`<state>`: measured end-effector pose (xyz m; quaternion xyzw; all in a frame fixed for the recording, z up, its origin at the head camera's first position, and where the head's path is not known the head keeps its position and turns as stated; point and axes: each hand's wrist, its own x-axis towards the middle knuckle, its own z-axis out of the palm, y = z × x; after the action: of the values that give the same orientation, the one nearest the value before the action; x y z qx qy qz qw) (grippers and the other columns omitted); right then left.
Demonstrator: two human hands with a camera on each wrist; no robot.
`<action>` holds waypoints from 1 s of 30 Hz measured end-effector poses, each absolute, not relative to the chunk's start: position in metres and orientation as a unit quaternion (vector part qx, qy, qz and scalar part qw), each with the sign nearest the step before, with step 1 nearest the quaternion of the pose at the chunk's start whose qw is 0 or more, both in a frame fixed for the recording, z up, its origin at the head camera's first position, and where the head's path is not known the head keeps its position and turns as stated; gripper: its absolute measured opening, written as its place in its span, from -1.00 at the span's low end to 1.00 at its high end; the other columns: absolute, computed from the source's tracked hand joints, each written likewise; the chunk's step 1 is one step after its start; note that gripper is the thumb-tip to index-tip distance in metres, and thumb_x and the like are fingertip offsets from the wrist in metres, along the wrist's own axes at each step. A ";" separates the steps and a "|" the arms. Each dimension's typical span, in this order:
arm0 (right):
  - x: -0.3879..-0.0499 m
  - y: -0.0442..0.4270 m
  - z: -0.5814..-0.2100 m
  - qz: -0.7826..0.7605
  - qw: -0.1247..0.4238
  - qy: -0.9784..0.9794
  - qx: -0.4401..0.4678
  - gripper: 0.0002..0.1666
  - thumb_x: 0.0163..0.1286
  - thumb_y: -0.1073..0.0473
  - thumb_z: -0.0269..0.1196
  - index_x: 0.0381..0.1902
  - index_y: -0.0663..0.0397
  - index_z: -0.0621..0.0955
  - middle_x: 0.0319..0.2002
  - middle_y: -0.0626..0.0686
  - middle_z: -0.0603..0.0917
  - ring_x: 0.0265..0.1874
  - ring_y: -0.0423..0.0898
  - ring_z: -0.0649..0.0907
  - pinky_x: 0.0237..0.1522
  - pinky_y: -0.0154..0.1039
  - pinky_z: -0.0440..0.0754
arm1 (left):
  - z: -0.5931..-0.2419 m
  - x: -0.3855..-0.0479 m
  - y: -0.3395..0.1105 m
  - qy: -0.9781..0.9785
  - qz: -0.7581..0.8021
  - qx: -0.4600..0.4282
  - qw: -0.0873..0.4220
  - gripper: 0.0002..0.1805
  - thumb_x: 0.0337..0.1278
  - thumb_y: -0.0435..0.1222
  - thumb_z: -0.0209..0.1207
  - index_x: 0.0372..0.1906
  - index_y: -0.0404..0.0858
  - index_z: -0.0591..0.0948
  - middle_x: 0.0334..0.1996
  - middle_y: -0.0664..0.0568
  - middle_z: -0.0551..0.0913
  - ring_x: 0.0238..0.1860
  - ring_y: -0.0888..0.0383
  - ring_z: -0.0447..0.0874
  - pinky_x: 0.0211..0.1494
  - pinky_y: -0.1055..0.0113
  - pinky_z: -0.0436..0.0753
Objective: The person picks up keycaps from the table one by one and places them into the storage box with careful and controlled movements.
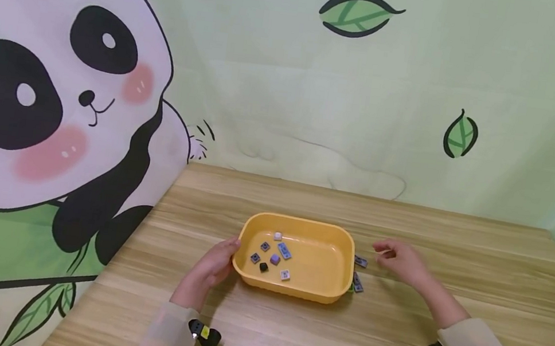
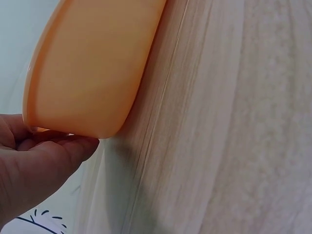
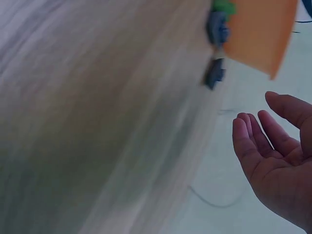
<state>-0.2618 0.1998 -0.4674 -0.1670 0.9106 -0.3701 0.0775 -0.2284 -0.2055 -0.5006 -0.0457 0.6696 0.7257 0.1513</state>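
Note:
A yellow plastic tub [image 1: 294,290] stands on the wooden table. My left hand [image 1: 217,261] holds its left end, with fingers at the rim and against the outer wall [image 2: 92,73]. Inside lie several small pieces: blue, grey, white and black, and a purple block [image 1: 274,259]. My right hand [image 1: 401,262] hovers to the right of the tub, fingers loosely bent and nothing in them. Between that hand and the tub lie two small blue-grey pieces, a far one [image 1: 361,261] and a near one [image 1: 358,283]. A green piece [image 3: 224,7] shows partly beside them.
Wood-grained tabletop [image 1: 481,250] extends on both sides of the tub. Behind it hangs a pale green backdrop [image 1: 268,79] with a panda and leaves. Each wrist carries a small black camera, such as the left one [image 1: 204,334].

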 end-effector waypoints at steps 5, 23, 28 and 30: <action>-0.271 0.199 -0.481 -0.362 0.106 0.907 -0.187 -0.50 0.31 0.36 0.30 0.16 0.58 0.55 0.08 0.52 0.66 -0.05 0.28 0.74 -0.12 -0.09 0.79 | -0.500 -0.228 -0.207 0.668 0.726 -0.046 0.157 -0.41 0.65 -0.34 -0.46 0.55 -0.63 -0.06 0.56 -0.53 0.05 0.61 -0.36 0.02 0.68 -0.15 0.09; -0.288 0.178 -0.490 -0.297 0.134 0.919 -0.222 -0.48 0.17 0.35 0.42 0.04 0.58 0.58 -0.15 0.38 0.72 -0.16 0.17 0.70 -0.03 0.07 0.74 | -0.501 -0.230 -0.206 0.668 0.727 -0.049 0.153 -0.42 0.66 -0.33 -0.43 0.56 -0.60 -0.05 0.58 -0.50 0.01 0.63 -0.34 -0.04 0.69 -0.13 0.06; -0.289 0.175 -0.491 -0.286 0.138 0.923 -0.216 -0.55 0.18 0.35 0.41 0.00 0.53 0.61 -0.22 0.30 0.71 -0.24 0.05 0.66 -0.14 -0.06 0.73 | -0.500 -0.230 -0.206 0.669 0.725 -0.045 0.154 -0.41 0.66 -0.33 -0.43 0.56 -0.60 -0.06 0.58 -0.50 -0.01 0.63 -0.35 -0.04 0.69 -0.13 0.06; -0.289 0.174 -0.491 -0.280 0.137 0.926 -0.215 -0.58 0.19 0.34 0.41 -0.02 0.50 0.63 -0.26 0.26 0.71 -0.28 0.00 0.64 -0.19 -0.12 0.71 | -0.499 -0.229 -0.206 0.669 0.725 -0.046 0.156 -0.41 0.66 -0.33 -0.43 0.56 -0.60 -0.06 0.58 -0.50 -0.01 0.63 -0.35 -0.05 0.69 -0.13 0.06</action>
<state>-0.2894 0.1737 -0.4906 -0.2150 0.9257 -0.2795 0.1369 -0.2292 -0.2063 -0.4994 -0.0459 0.6690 0.7254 0.1556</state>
